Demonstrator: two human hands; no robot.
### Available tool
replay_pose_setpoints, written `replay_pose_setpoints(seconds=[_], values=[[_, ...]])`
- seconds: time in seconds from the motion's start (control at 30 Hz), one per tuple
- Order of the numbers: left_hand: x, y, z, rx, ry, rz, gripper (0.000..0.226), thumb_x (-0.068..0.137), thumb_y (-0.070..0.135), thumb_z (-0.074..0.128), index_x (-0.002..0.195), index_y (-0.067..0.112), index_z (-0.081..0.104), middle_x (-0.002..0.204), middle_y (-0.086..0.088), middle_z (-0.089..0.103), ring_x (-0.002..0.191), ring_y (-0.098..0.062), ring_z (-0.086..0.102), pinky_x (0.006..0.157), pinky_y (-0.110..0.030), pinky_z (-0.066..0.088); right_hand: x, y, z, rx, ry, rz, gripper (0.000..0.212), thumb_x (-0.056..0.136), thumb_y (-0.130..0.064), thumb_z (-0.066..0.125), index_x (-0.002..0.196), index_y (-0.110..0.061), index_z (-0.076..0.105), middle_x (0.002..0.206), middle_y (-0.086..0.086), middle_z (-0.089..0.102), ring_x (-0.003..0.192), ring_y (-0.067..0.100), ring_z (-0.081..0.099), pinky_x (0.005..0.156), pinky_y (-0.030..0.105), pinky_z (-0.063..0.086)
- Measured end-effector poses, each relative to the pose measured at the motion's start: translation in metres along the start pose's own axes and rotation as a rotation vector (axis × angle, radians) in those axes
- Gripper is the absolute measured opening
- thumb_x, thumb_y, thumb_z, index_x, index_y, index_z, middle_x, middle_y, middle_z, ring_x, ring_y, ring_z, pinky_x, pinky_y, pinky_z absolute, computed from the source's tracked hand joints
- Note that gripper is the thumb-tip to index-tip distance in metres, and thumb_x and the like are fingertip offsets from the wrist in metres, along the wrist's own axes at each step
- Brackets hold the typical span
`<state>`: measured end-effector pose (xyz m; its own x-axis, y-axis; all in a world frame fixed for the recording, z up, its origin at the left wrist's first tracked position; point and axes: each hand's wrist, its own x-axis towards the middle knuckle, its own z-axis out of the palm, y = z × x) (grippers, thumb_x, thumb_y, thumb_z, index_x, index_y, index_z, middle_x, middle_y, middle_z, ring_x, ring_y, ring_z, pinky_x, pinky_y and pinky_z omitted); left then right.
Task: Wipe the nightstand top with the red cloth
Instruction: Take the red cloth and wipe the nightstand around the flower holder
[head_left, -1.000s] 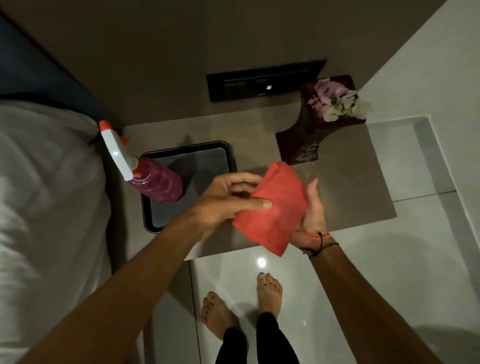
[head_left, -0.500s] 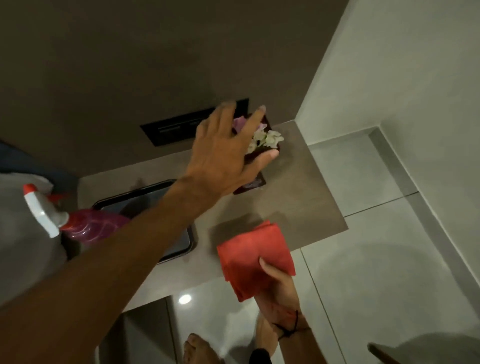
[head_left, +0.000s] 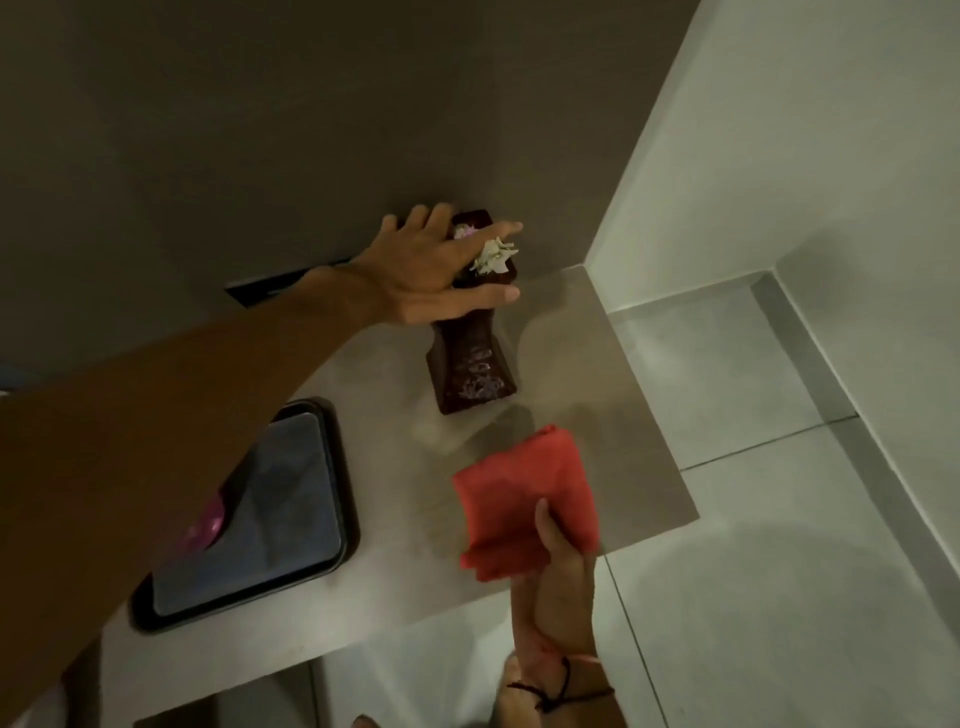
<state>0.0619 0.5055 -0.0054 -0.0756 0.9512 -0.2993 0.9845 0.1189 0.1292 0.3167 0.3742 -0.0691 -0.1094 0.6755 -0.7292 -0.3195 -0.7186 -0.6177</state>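
The folded red cloth (head_left: 524, 499) hangs over the front right part of the beige nightstand top (head_left: 613, 415), pinched from below by my right hand (head_left: 558, 582). My left hand (head_left: 436, 270) reaches across to the back of the top and wraps around the neck of a dark brown vase (head_left: 470, 358) that holds white and pink flowers (head_left: 491, 254). The vase looks slightly raised and tilted; a pale reflection lies under its base.
A black tray (head_left: 332, 488) sits on the left part of the top, half hidden by my left forearm, with a pink spray bottle (head_left: 205, 525) peeking out beside it. A dark switch panel (head_left: 270, 283) is on the wall behind. Pale floor tiles lie to the right.
My left hand went from hovering over the flowers to closing on the vase neck. My right hand carried the cloth further over the nightstand top. The view has shifted left and closer.
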Motion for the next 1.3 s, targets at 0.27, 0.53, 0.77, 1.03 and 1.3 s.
replay_pose_setpoints(seconds=[0.27, 0.53, 0.77, 1.03, 1.3], values=[[0.002, -0.005, -0.001, -0.146, -0.078, 0.005, 0.08, 0.072, 0.091, 0.019, 0.148, 0.067, 0.009, 0.142, -0.012, 0.043, 0.135, -0.039, 0.041, 0.113, -0.055, 0.032, 0.065, 0.001, 0.066, -0.651, 0.124, -1.199, 0.05, 0.107, -0.023, 0.036, 0.156, -0.015, 0.031, 0.166, 0.019, 0.021, 0.156, 0.028, 0.022, 0.124, 0.041, 0.031], [0.004, -0.007, -0.001, -0.194, -0.087, 0.01, 0.076, 0.078, 0.085, 0.027, 0.15, 0.064, 0.014, 0.15, -0.012, 0.04, 0.14, -0.038, 0.038, 0.117, -0.058, 0.029, 0.122, 0.041, 0.056, -1.582, 0.012, -1.354, 0.08, 0.097, -0.028, 0.047, 0.16, -0.024, -0.001, 0.161, 0.029, 0.024, 0.152, 0.042, 0.023, 0.121, 0.057, 0.031], [0.001, -0.004, -0.006, -0.231, -0.076, 0.0, 0.077, 0.08, 0.083, 0.033, 0.152, 0.061, 0.019, 0.146, -0.013, 0.044, 0.139, -0.038, 0.04, 0.115, -0.056, 0.029, 0.12, 0.04, 0.007, -1.808, -0.146, -1.41, 0.076, 0.092, -0.017, 0.061, 0.159, -0.025, 0.025, 0.164, 0.02, 0.024, 0.153, 0.037, 0.026, 0.119, 0.056, 0.034], [-0.003, -0.003, -0.005, -0.241, -0.068, -0.017, 0.074, 0.08, 0.084, 0.035, 0.149, 0.066, 0.015, 0.149, -0.013, 0.042, 0.14, -0.039, 0.038, 0.115, -0.058, 0.028, 0.079, 0.012, -0.012, -0.963, 0.033, -0.928, 0.062, 0.094, -0.012, 0.04, 0.154, -0.024, 0.032, 0.16, 0.011, 0.041, 0.141, 0.031, 0.05, 0.107, 0.05, 0.051], [-0.007, 0.0, -0.002, -0.228, -0.039, -0.012, 0.074, 0.081, 0.082, 0.037, 0.151, 0.064, 0.017, 0.15, -0.014, 0.041, 0.14, -0.038, 0.037, 0.115, -0.059, 0.028, 0.093, 0.035, 0.063, -1.431, -0.049, -1.183, 0.064, 0.099, -0.021, 0.034, 0.16, -0.014, 0.017, 0.167, 0.024, 0.014, 0.157, 0.036, 0.012, 0.125, 0.054, 0.025]])
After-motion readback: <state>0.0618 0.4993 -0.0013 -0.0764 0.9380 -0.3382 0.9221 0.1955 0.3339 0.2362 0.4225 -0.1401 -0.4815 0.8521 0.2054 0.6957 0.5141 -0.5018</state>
